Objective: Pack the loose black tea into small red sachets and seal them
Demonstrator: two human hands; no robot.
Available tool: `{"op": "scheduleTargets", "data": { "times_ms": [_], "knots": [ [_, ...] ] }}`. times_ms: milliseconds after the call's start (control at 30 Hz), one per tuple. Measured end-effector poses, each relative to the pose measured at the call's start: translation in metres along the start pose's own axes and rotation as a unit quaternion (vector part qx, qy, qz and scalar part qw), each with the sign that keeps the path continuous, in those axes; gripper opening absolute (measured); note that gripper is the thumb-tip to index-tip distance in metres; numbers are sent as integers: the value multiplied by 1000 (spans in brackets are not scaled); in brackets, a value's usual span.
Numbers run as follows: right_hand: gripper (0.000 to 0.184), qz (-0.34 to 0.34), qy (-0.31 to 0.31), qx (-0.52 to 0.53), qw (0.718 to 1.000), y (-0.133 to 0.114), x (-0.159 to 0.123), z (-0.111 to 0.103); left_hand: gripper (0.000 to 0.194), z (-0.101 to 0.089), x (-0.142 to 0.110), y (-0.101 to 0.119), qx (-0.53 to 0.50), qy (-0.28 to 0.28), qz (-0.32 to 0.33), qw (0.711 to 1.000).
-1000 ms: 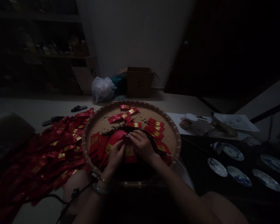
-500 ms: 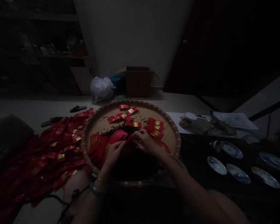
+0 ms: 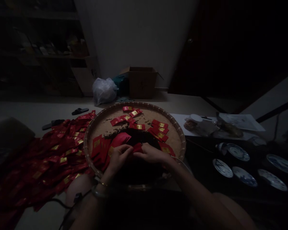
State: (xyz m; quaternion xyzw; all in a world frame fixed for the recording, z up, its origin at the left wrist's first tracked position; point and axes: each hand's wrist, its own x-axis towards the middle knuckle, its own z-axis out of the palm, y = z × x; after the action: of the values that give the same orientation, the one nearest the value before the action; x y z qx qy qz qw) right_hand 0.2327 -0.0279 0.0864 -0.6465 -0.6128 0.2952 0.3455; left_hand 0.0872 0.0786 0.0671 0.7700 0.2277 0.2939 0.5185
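Observation:
Over a round woven tray, my left hand and my right hand meet at a small red packet. Fingers of both hands are closed on its two sides. Beneath and beyond them lies a dark heap of what looks like loose tea leaves. Stacked red packets with gold labels lie left of my left hand, beside a pinkish-red stack. More red packets lie on the tray's right side, and several are scattered toward its far rim. Dim light hides the packet's opening.
A big pile of red packets covers the floor at left, near dark slippers. Behind the tray are a white plastic bag and a cardboard box. At right, blue-and-white dishes and a lidded jar stand on a low surface.
My right hand has come down from above the heap to the packet, its fingers now pressed against it. My left hand has shifted slightly right; the packet sits a little lower between them.

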Motion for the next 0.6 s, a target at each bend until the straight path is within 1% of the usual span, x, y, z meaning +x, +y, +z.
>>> {"op": "scheduleTargets", "data": {
  "times_ms": [67,167,233,300,367,400,467,500,533,600],
  "knots": [
    [34,-7,-6,20,1000,0,-1,1,21,-2,2,-4,19,5,13,1000],
    [29,-1,-39,73,997,-2,-2,0,22,-4,4,-10,52,6,29,998],
    [32,28,-52,103,993,-3,-2,-1,23,-5,4,-13,77,6,44,996],
    [36,63,-54,120,989,-5,-2,-3,25,-5,3,-14,110,27,77,991],
    [38,73,-39,142,986,-5,-2,-5,24,-5,0,-14,156,39,128,979],
    [38,70,-27,156,985,-4,-2,-6,29,-5,-2,-16,185,33,156,970],
    [40,67,-7,187,980,-2,-2,-7,51,-6,-4,-20,252,3,201,947],
    [41,74,0,201,977,0,-2,-7,58,-7,-5,-24,283,-12,213,935],
    [43,86,6,218,972,2,-3,-8,60,-8,-6,-28,308,-22,219,926],
    [47,115,19,261,958,5,-4,-8,53,-14,-6,-36,336,-29,223,914]
  ]
}}
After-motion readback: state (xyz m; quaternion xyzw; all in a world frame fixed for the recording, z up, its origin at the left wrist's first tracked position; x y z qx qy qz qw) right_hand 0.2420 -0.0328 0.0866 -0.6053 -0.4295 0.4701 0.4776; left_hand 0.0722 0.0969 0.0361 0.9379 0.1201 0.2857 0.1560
